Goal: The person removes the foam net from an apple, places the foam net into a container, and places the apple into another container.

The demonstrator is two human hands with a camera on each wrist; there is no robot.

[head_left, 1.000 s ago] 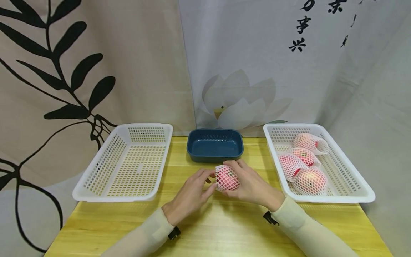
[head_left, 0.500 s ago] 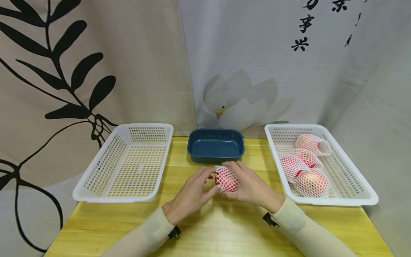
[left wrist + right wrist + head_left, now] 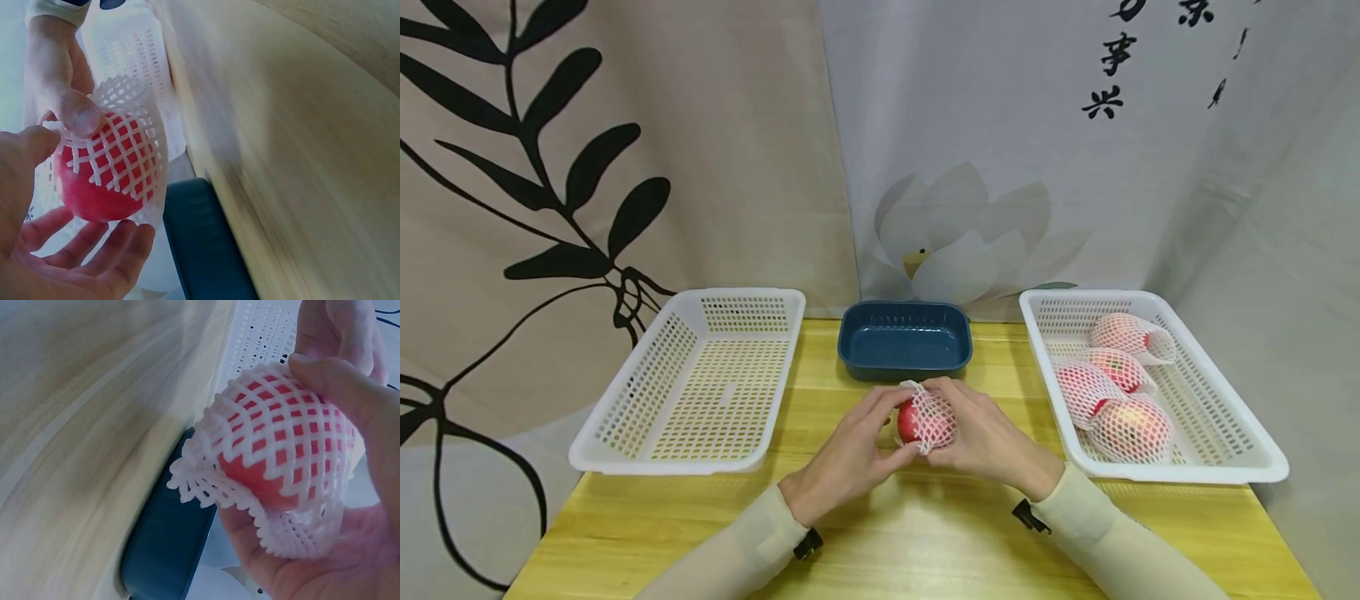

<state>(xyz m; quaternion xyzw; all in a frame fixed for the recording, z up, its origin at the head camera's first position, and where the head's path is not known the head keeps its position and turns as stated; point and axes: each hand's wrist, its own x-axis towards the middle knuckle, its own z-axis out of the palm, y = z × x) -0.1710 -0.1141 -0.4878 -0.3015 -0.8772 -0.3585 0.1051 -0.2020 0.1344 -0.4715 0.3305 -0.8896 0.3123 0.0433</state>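
The right hand (image 3: 988,433) is clamped on a red fruit (image 3: 907,422), its fingers and thumb bent round the side sheathed in a white foam net (image 3: 936,421). The left hand (image 3: 846,450), opposite, curls thumb and fingers about the other end, the digits meeting the net's edge. The fruit lies between the two hands, above the table (image 3: 880,550). In contrast to the preceding frame, where netting reaches across the end facing the left hand, that end now shows smooth bare skin, the net's border being drawn back toward the right hand. Just beyond stands a dark blue tray (image 3: 904,367), unmoved. Well to the right, a white perforated basket (image 3: 1187,472) contains four netted fruits (image 3: 1131,429), unchanged in arrangement; to the left stands a second white basket (image 3: 722,408). A printed curtain (image 3: 745,167) closes the rear.
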